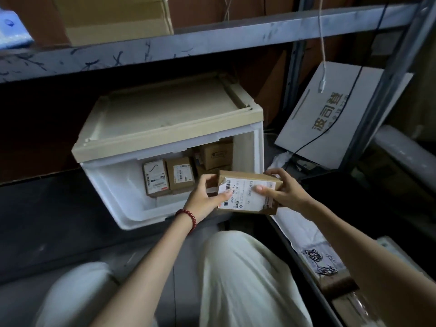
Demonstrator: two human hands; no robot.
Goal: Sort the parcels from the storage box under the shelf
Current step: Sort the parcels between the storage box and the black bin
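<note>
At the far left, the storage box [111, 185] is sitting on the floor under the shelf [212, 36], with its open front turned toward the person and its beige lid on top. Inside it, a white-labelled parcel [156, 178] and a brown parcel [181, 177] are standing side by side, touching, against the back. A small carton [216, 154] is resting higher up, to their right. Just in front of the opening, the left hand [207, 193], with a red bead bracelet [187, 214] at its wrist, is gripping the left end of the held parcel [245, 197], its thumb lying on the label's edge. The held parcel is hanging clear of the storage box, label facing up. Its long axis is running left to right between the two hands, with the right end dipping slightly. The right hand [285, 191] is curling round the right end, with its thumb pressing on the label. Both hands are therefore full, sharing this one parcel. The parcels left in the storage box are lying ahead of the hands and to their left, nearer the left hand. That hand would probably be the one to let go and reach in, while the right hand carries the held parcel away. Where it is meant to go, I cannot tell.
</note>
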